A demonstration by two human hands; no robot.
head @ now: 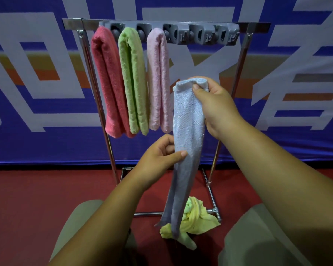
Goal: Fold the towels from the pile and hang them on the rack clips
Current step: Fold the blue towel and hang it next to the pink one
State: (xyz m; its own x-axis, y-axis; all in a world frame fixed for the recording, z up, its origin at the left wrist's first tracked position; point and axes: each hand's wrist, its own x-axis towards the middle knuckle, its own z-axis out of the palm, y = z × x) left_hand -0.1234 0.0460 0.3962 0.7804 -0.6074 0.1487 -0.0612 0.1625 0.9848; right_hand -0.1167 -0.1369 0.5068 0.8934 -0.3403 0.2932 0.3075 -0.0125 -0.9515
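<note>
Nearest, on the red floor (37, 189): a crumpled yellow towel (198, 217), all that shows of the pile, lying just inside the rack's base bar (148, 214).

Above it, a blue towel (188, 120), folded into a narrow strip, long axis near vertical, lower end dangling over the yellow one; touching it or just clear, hard to say. Left hand (158, 156) lower and closer, thumb and fingers pinched narrowly on the strip's left edge about midway down. Right hand (217, 104) higher and farther forward, closed over the folded top end, thumb pressed on the front face, so the fold sits right at those fingertips.

Beyond, the rack rail (258, 27) with its grey clip bar (200, 35). Red towel (108, 81), green towel (133, 81) and pink towel (159, 81) hanging folded from the left clips. Next free clip (173, 34) up and slightly left of the right hand, straight over the strip's top. Likely an upward push of the fold by the right hand, left merely steadying.
</note>
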